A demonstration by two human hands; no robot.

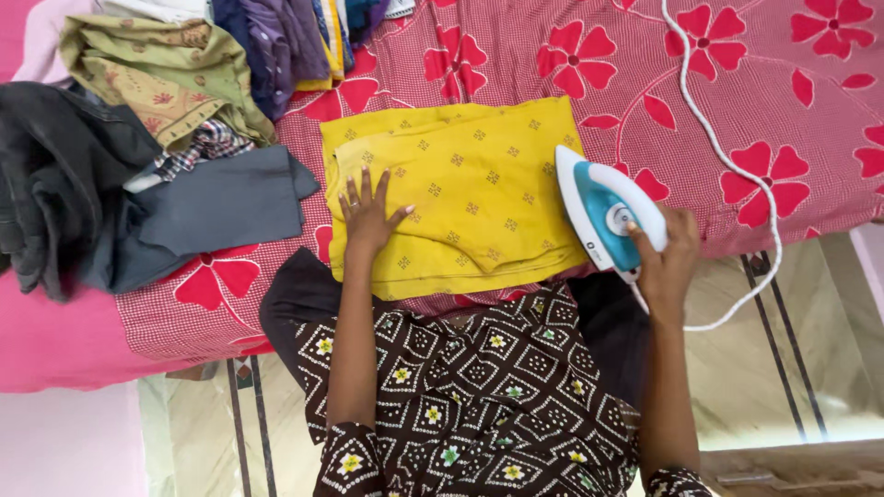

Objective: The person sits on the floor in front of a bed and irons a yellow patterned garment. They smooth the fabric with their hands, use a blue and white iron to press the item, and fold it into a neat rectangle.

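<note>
A folded yellow cloth (470,179) with small brown motifs lies on a red floral bedsheet (737,101). My left hand (368,216) rests flat on the cloth's left part, fingers spread, pressing it down. My right hand (668,253) grips the handle of a white and teal electric iron (603,212), which stands at the cloth's right edge. The iron's white cord (727,161) runs up across the sheet and loops back below my right wrist.
A heap of clothes sits at the left: a grey garment (216,202), dark trousers (46,175), an olive printed cloth (157,69) and purple pieces (285,41). A pink cover (46,340) lies lower left. Tiled floor (810,350) shows below the bed edge.
</note>
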